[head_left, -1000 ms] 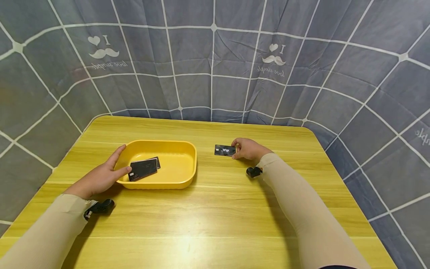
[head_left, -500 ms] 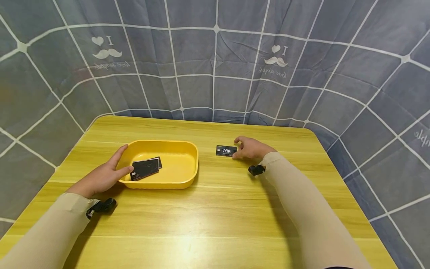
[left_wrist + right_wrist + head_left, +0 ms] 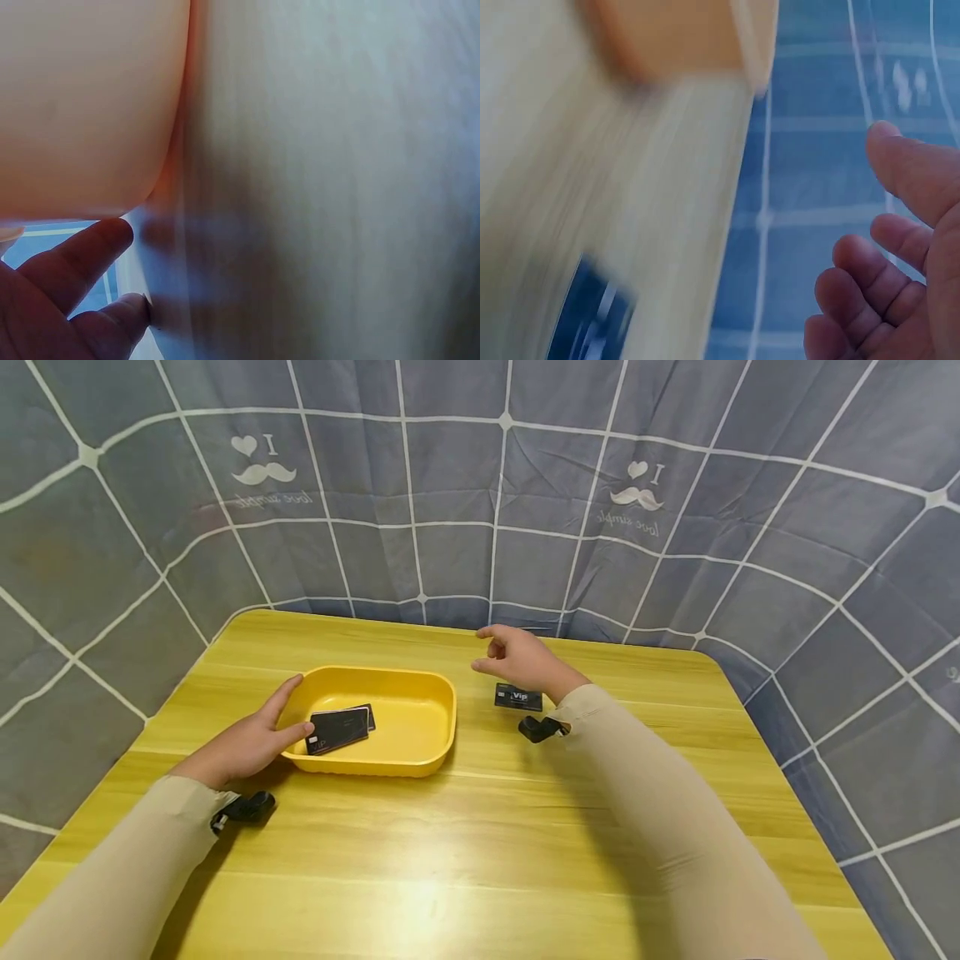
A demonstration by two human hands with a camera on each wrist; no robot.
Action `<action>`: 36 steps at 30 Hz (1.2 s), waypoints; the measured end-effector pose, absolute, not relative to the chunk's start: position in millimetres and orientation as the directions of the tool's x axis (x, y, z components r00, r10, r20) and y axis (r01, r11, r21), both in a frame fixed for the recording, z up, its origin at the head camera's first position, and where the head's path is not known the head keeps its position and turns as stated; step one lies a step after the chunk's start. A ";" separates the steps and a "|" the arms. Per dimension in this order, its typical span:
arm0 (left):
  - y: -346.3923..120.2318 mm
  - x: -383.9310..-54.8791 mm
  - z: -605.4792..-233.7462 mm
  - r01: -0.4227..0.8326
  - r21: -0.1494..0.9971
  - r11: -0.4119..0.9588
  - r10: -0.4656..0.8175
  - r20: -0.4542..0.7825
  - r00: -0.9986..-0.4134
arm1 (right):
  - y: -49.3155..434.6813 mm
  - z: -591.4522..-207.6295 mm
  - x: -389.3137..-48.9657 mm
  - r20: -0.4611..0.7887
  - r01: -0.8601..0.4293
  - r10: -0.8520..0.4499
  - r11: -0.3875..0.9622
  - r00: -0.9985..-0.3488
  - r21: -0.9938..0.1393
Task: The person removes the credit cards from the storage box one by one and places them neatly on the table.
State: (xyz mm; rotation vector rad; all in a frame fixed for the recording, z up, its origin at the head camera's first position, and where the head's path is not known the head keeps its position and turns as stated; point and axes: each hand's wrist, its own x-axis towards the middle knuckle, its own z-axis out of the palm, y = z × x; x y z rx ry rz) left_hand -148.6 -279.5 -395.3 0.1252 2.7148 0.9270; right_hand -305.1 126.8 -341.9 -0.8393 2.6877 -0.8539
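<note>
A yellow tray (image 3: 438, 718) stands on the table, left of centre. My left hand (image 3: 251, 745) holds its left end, the thumb over the rim and the fingers along the outside. In the left wrist view, fingertips (image 3: 112, 234) sit right at the tray's wall (image 3: 82, 112). Inside the tray lie black cards (image 3: 339, 729), overlapping near the thumb. Right of the tray, a black card marked "Vip" (image 3: 517, 697) lies flat on the table. My right hand (image 3: 525, 658) hovers just beyond this card with nothing in it, its fingers loosely bent; the right wrist view shows the thumb apart from them.
The wooden table (image 3: 420, 860) has a rounded far edge. Behind it and at both sides hangs a grey-blue curtain (image 3: 450, 468) with white grid lines. A black wrist camera (image 3: 540, 728) sits below the right hand.
My right hand has left the "Vip" card and moved up and to the left, towards the table's far edge. The card stays on the table. My left hand keeps its place at the tray.
</note>
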 end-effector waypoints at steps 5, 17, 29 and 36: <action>-280.0 -146.4 -392.4 -0.004 0.609 0.793 0.171 -0.228 -0.958 | 77.9 -328.8 -286.0 -0.027 -0.531 -0.657 0.632 -0.753 -0.565; -284.2 -146.8 -389.0 -0.022 0.607 0.794 0.162 -0.246 -0.956 | -6.6 -334.9 -260.0 -0.092 -0.609 -0.769 0.567 -0.633 -0.554; -286.4 -148.5 -391.8 -0.031 0.613 0.790 0.159 -0.253 -0.954 | -39.8 -354.6 -258.8 -0.207 -0.580 -0.759 0.617 -0.618 -0.532; -286.7 -149.3 -393.3 -0.027 0.606 0.795 0.157 -0.249 -0.956 | -46.5 -362.3 -265.4 -0.227 -0.584 -0.754 0.631 -0.616 -0.511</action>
